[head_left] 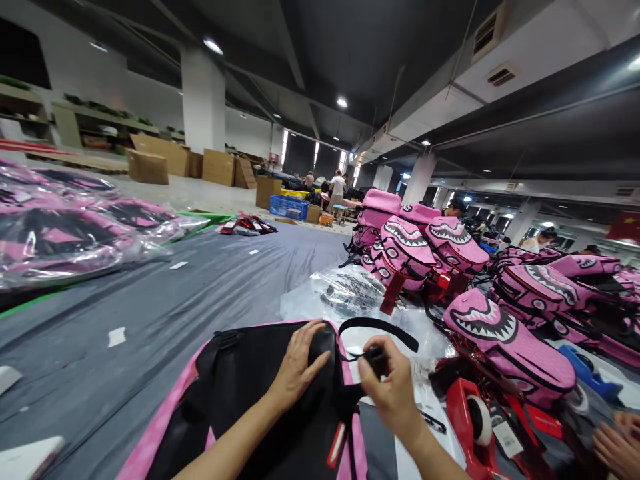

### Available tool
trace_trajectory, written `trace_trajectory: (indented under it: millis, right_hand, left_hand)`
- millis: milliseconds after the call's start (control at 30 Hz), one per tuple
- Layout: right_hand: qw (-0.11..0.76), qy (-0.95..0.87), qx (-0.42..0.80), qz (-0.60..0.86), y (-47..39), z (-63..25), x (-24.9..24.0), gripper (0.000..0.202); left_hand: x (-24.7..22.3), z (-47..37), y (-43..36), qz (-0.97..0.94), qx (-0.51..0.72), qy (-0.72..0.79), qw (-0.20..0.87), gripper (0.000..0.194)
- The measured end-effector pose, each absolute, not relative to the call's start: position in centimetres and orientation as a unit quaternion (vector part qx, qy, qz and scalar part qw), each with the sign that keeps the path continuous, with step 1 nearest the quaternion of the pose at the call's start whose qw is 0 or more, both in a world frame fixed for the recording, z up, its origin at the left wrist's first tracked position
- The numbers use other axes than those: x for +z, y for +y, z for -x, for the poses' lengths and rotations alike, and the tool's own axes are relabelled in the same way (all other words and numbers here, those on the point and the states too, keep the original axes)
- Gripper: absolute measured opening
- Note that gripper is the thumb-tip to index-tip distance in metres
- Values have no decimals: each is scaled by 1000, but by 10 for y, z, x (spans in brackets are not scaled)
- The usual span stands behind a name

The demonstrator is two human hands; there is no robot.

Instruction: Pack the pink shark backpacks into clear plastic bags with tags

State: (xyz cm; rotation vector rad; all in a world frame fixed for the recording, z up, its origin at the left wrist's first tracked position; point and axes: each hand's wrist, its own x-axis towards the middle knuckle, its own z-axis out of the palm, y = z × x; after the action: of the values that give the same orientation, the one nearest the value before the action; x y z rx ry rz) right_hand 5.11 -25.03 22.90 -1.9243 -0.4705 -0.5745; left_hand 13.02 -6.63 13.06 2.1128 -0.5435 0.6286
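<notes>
A pink and black backpack (250, 400) lies in front of me with its black back panel facing up. My left hand (300, 363) rests on the upper part of that panel, fingers stretched out. Beside the bag's right edge, my right hand (395, 383) is closed around a black strap (383, 325), at a dark blocky piece that looks like a buckle. The strap's loose end curves up above the right hand. A red tag (336, 445) lies along the bag's right side. Clear plastic bags (325, 293) spread just beyond the backpack.
Pink shark-mouth backpacks (407, 250) are piled at the right. A red tape dispenser (467, 420) and a blue one (587, 373) stand nearer. Plastic-wrapped bags (60, 233) lie left on the grey cloth (210, 280). Another person's hand (620, 445) shows at the right edge.
</notes>
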Motion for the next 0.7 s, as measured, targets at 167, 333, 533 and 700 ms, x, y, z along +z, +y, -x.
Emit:
trace_trajectory:
  millis: [167,333,533,700]
  right_hand:
    - [515,-244,-141,810,-280,-69,259,29]
    - [541,-266,-53,796,-291,-92,278,42]
    - [330,-304,-120,886,-262,-153,255,29]
    - [216,-307,-111,920,-202,-197,206,34]
  left_hand:
    - [209,-107,-84,-777,208,-411,428,21]
    - [216,-108,-86,-786,140,-294,526,27]
    - [145,-22,-89,-735,-31,-156,659,40]
    - [110,50,-73,-715,-98,-17,692,42]
